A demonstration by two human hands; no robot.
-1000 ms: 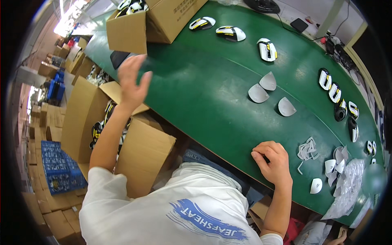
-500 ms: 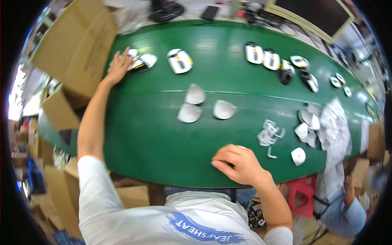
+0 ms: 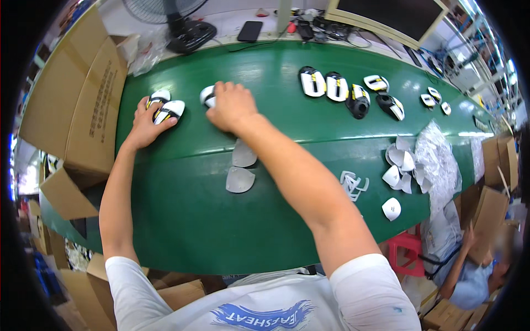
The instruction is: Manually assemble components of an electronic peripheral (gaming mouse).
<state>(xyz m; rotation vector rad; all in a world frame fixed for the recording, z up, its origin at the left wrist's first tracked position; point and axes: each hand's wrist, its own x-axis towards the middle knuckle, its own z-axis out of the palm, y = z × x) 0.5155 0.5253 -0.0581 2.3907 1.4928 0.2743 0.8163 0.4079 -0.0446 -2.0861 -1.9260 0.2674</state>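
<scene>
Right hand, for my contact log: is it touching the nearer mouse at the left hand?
Apart: the head view shows green table between the right hand and the nearer mouse.

Looking like a factory workshop. Showing this through a long green counter [image 3: 210, 231] carrying many matching black-and-white mouse shells [image 3: 338, 88], with white curved covers [image 3: 407, 161] lying heaped beside a crinkled plastic sheet [image 3: 439, 165]. Seeing a large cardboard box [image 3: 96, 105] standing at the left end and more boxes [image 3: 491, 215] crowding the right side. Also having a fan [image 3: 190, 36] and a monitor [image 3: 389, 19] standing along the back, a red stool [image 3: 406, 240] standing by the near edge, and another person [image 3: 472, 284] in light blue staying close to those boxes.
</scene>
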